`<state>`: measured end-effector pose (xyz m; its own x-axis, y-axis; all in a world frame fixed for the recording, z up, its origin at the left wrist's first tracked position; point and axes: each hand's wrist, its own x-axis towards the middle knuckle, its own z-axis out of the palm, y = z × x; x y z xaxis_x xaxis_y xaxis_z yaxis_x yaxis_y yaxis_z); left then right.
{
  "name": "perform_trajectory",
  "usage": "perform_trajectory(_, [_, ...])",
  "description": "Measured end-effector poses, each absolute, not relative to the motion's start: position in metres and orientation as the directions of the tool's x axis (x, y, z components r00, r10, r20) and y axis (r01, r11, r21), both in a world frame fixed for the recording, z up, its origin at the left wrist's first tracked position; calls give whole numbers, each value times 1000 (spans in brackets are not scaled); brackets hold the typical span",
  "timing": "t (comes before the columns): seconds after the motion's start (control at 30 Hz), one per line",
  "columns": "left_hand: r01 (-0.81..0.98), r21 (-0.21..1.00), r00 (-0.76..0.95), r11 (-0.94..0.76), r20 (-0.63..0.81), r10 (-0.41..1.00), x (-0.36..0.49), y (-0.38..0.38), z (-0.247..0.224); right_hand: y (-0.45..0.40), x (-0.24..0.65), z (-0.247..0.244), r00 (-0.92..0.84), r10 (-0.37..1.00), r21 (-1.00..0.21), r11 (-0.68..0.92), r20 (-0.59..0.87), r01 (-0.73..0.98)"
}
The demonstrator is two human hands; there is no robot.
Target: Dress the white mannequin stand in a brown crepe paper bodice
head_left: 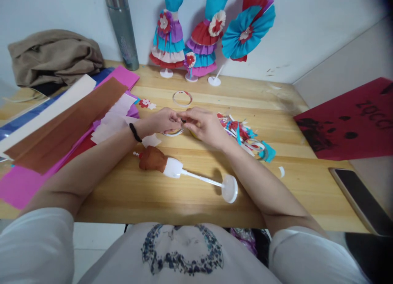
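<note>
Both hands meet over the middle of the wooden table. My left hand (164, 121) is closed, its fingertips pinched on something small that I cannot make out. My right hand (204, 126) touches it from the right, fingers bent together around a small dark bit; what it holds is mostly hidden. Under the hands, a roll of tape (173, 133) shows in part. Nearer to me lies a small mannequin on its side, with a brown paper top (153, 159), white hips (173, 168) and a round white base (229, 189) pointing right.
Crepe paper strips (67, 126) cover the left side. Behind stand a grey bottle (123, 38) and dressed mannequins (168, 42). A tape ring (182, 98) lies beyond the hands, paper scraps (242, 132) to the right. Farther right are a red board (353, 120) and a phone (362, 200).
</note>
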<state>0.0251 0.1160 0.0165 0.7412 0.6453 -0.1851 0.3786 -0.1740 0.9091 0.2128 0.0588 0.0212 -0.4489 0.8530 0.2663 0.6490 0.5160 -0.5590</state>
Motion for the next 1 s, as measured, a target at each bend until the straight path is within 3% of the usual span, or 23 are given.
perform_trajectory(0.27, [424, 894, 727, -143, -242, 642, 24, 111, 18, 69, 212, 3, -421, 880, -483, 473, 219, 737])
perform_trajectory(0.73, [178, 955, 682, 239, -295, 670, 13, 129, 4, 58, 213, 2, -456, 883, -542, 437, 110, 718])
perform_trajectory(1.0, [-4, 911, 579, 413, -334, 744, 7, 140, 3, 48, 210, 14, -492, 870, -470, 451, 40, 759])
